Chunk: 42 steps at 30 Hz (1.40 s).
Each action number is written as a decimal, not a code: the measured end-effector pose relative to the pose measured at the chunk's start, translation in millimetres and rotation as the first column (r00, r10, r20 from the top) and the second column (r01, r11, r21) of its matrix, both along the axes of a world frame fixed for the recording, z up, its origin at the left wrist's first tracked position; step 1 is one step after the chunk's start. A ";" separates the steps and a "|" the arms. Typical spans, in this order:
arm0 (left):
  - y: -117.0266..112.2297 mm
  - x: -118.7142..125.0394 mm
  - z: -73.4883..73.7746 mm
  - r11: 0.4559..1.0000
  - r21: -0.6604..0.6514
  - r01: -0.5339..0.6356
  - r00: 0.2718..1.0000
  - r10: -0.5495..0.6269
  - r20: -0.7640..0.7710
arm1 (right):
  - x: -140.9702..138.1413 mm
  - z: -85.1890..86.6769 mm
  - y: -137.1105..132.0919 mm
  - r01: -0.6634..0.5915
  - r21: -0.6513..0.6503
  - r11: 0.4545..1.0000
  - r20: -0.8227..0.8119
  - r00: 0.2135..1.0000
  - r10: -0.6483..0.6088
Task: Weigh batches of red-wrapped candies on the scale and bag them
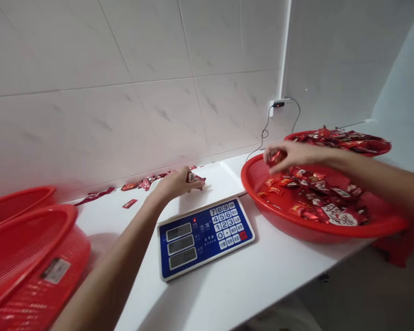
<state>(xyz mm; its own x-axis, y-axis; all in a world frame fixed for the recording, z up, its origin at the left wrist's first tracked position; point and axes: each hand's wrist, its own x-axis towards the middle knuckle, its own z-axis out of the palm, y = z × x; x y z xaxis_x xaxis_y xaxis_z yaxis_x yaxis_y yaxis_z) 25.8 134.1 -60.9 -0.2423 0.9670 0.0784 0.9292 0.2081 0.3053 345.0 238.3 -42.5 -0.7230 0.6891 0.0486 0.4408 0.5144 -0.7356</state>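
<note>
Over the white pan (224, 184) of a digital weighing scale (207, 234), my left hand (179, 184) is closed on a red candy packet (196, 179). My right hand (286, 155), slightly blurred, is above the left rim of a red plastic basket (279, 220). Its fingers are curled round a shiny red wrapped candy (276, 157). Many red wrapped packets (317, 193) lie loose in that basket, among them a larger one with white lettering (340, 215). The scale's blue panel has keys and three small displays, whose figures are too dim to read.
Red baskets (31, 257) stand at the left table edge. Loose packets (145, 183) lie along the tiled wall, and one small packet (129, 203) lies nearer. A second filled basket (382, 148) is at the back right. A cable (264, 133) hangs from a wall socket (279, 105).
</note>
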 end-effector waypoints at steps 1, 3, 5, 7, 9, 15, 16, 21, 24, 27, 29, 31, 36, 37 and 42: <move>-2.3 -3.2 3.0 0.999 0.026 -0.039 0.999 0.039 -0.016 | -11.5 10.2 0.3 0.011 -0.024 1.000 -0.127 0.992 -0.014; -9.8 -9.0 10.8 0.989 0.119 -0.093 0.995 0.095 -0.014 | -46.2 25.6 -1.5 -0.024 -0.074 0.997 -0.340 0.940 -0.003; -18.9 -12.3 18.7 0.966 0.238 -0.105 0.993 0.090 0.076 | -90.2 31.5 -7.6 -0.100 -0.116 0.988 -0.441 0.897 0.039; -27.8 -14.0 24.8 0.929 0.352 -0.118 0.977 0.046 0.207 | -132.9 27.3 -15.7 -0.159 -0.185 0.970 -0.446 0.893 0.061; -36.0 -16.0 28.2 0.905 0.407 -0.126 0.957 0.002 0.291 | -164.5 15.3 -21.7 -0.196 -0.240 0.951 -0.398 0.913 0.088; -55.1 -33.0 32.7 0.900 0.424 -0.099 0.961 -0.024 0.276 | -175.0 -15.2 -23.1 -0.142 -0.175 0.974 -0.329 0.941 0.078; -57.1 -36.3 33.6 0.898 0.428 -0.102 0.961 -0.022 0.275 | -170.7 -15.7 -22.6 -0.090 -0.152 0.984 -0.352 0.935 0.031; -62.4 -42.9 38.0 0.867 0.481 -0.132 0.958 -0.012 0.285 | -156.6 -17.7 -22.9 0.012 -0.044 0.999 -0.546 0.837 -0.034; -64.0 -38.9 39.8 0.872 0.472 -0.127 0.962 -0.009 0.274 | -157.2 -24.9 -25.5 0.027 -0.042 0.999 -0.574 0.818 -0.046; -65.1 -33.8 41.0 0.892 0.434 -0.128 0.969 0.019 0.245 | -160.1 -29.3 -27.9 -0.069 -0.104 0.992 -0.434 0.901 0.017; -65.8 -31.7 41.4 0.896 0.423 -0.136 0.972 0.037 0.233 | -159.0 -26.6 -28.8 -0.111 -0.139 0.984 -0.310 0.949 0.063; -66.8 -30.9 41.9 0.896 0.422 -0.137 0.972 0.040 0.230 | -152.1 -19.3 -28.8 -0.091 -0.124 0.988 -0.247 0.967 0.058; -71.6 -30.4 44.3 0.886 0.442 -0.139 0.971 0.035 0.236 | -100.3 -2.9 -19.4 0.125 0.006 0.992 -0.205 0.971 -0.121; -72.5 -30.2 44.9 0.883 0.447 -0.144 0.970 0.038 0.239 | -86.2 -4.0 -15.3 0.177 0.033 0.984 -0.167 0.971 -0.169; -74.5 -27.5 45.8 0.858 0.498 -0.127 0.973 0.010 0.231 | -31.3 -32.2 8.0 0.153 0.194 0.969 0.208 0.959 -0.193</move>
